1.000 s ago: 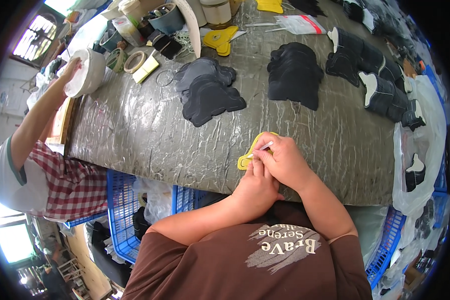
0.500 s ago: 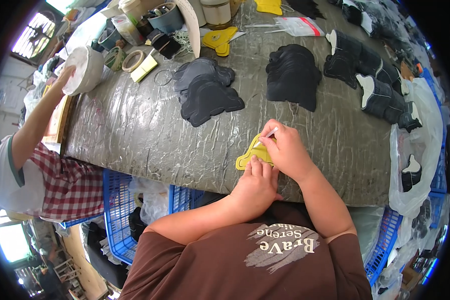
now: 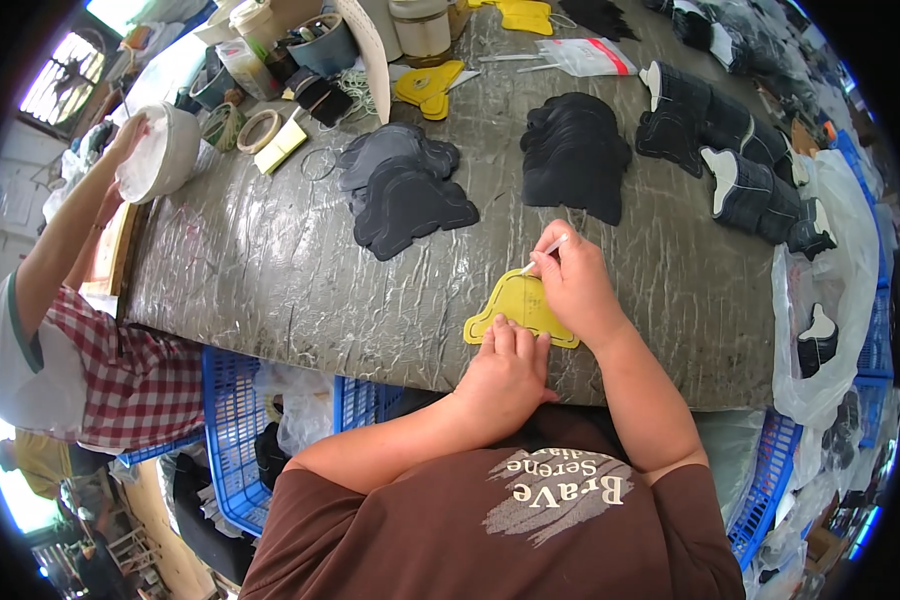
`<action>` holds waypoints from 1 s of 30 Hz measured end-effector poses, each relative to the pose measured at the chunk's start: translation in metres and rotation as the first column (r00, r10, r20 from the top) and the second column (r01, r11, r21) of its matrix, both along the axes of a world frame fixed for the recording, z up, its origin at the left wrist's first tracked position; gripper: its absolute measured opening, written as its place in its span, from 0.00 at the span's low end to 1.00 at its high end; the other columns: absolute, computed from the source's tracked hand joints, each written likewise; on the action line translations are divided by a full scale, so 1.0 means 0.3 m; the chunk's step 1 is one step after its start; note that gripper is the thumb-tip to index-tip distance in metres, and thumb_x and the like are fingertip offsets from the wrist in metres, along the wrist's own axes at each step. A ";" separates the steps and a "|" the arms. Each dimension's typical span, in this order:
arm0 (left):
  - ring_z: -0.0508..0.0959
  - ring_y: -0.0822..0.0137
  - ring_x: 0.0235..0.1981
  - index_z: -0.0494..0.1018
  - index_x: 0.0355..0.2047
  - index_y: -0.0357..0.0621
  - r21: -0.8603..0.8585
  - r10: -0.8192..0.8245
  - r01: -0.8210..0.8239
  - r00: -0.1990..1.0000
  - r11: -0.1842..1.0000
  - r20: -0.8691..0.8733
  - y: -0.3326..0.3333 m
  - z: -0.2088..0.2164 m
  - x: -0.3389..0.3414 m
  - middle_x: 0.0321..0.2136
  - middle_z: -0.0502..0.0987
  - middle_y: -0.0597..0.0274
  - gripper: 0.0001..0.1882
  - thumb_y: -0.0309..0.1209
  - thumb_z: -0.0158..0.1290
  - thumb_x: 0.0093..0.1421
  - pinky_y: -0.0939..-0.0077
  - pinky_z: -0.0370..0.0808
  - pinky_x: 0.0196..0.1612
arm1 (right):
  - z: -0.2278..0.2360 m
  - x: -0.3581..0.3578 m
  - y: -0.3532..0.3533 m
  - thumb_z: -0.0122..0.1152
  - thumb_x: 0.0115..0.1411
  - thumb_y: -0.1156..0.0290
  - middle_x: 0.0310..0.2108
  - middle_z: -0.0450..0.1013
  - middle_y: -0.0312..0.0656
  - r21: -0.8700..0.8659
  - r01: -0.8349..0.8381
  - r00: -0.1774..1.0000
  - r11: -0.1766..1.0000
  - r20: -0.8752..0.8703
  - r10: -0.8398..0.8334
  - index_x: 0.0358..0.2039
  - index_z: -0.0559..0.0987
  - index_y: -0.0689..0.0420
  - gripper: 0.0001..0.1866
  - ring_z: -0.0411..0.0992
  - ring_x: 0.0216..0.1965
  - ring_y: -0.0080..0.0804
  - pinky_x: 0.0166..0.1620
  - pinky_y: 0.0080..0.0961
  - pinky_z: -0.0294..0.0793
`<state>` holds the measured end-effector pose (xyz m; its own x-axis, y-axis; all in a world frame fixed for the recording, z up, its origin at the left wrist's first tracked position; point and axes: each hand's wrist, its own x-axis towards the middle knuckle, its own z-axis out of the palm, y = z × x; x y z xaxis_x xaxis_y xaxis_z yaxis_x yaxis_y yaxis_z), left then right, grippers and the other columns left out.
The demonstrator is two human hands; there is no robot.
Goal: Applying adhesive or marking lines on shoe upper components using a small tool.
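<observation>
A yellow shoe-shaped template (image 3: 511, 309) lies flat on the grey table (image 3: 270, 280) near its front edge. My left hand (image 3: 505, 372) presses down on the template's near edge with closed fingers. My right hand (image 3: 573, 285) grips a thin white pen (image 3: 546, 252) whose tip touches the template's upper edge. Part of the template is hidden under both hands.
Two piles of dark cut pieces (image 3: 402, 190) (image 3: 575, 155) lie beyond my hands. Stitched black shoe uppers (image 3: 732, 160) fill the right side. Another person (image 3: 60, 300) at the left holds a white bowl (image 3: 162, 152). Tape rolls (image 3: 258, 130), jars and more yellow templates (image 3: 428, 86) sit at the back. Blue crates (image 3: 232, 420) stand below.
The yellow template and both hands have stayed near the front edge; my right hand with the pen has shifted slightly up along the template's top edge. The other person has lifted the bowl.
</observation>
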<state>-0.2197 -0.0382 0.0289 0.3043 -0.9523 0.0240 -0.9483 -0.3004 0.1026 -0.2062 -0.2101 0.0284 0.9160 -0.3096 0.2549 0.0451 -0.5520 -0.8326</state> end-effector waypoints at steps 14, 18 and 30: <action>0.71 0.37 0.50 0.70 0.54 0.34 0.023 0.003 -0.003 0.999 1.000 0.033 0.000 -0.001 -0.002 0.45 0.70 0.32 0.39 0.56 0.52 0.55 0.58 0.73 0.52 | -0.023 -0.033 -0.015 0.57 0.57 0.81 0.25 0.72 0.48 0.172 0.034 0.999 0.985 0.035 -0.040 0.30 0.69 0.63 0.05 0.72 0.26 0.45 0.31 0.32 0.71; 0.71 0.37 0.50 0.70 0.54 0.34 0.025 -0.001 0.000 1.000 1.000 0.031 0.000 -0.002 -0.003 0.45 0.70 0.32 0.39 0.57 0.52 0.55 0.58 0.73 0.52 | -0.015 -0.032 -0.010 0.58 0.57 0.80 0.25 0.72 0.48 0.128 0.041 0.998 0.991 0.037 -0.046 0.29 0.69 0.62 0.06 0.73 0.26 0.45 0.31 0.32 0.71; 0.71 0.35 0.50 0.69 0.54 0.32 0.018 -0.019 0.019 1.000 1.000 0.018 -0.003 -0.002 0.001 0.44 0.71 0.31 0.39 0.56 0.51 0.56 0.55 0.73 0.51 | -0.017 -0.042 -0.008 0.56 0.56 0.82 0.26 0.71 0.49 0.097 0.060 0.997 0.994 0.034 -0.064 0.29 0.68 0.62 0.06 0.72 0.28 0.49 0.32 0.36 0.70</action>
<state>-0.2193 -0.0392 0.0282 0.2858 -0.9582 0.0121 -0.9555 -0.2839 0.0804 -0.2189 -0.2124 0.0233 0.8850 -0.3899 0.2544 0.0447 -0.4727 -0.8801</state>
